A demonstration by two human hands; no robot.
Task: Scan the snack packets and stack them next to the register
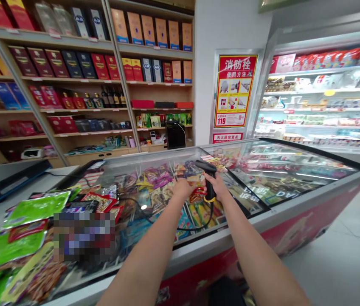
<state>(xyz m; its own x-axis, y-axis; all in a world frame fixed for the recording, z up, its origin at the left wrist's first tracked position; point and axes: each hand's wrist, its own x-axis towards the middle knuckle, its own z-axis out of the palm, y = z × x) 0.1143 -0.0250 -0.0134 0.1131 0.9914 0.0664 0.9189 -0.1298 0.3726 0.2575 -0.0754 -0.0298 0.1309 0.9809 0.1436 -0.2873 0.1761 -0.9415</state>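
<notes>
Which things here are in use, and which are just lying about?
In use:
- scanner and cord, right hand
- small packet, left hand
- probably piled packets

Just about:
- shelved boxes
- red poster
- chilled goods

The glass-topped rectangular chest freezer (282, 211) occupies the centre, with wrapped food packets (162, 176) inside. A heap of flat plastic pouches (36, 208) lies at its near left end. The flat-topped worktop (62, 171) adjoins at left. Behind stand, left to right, tiered wooden shelving (154, 47), a rectangular wall poster (235, 91) and an open-front refrigerated cabinet (326, 110).
</notes>
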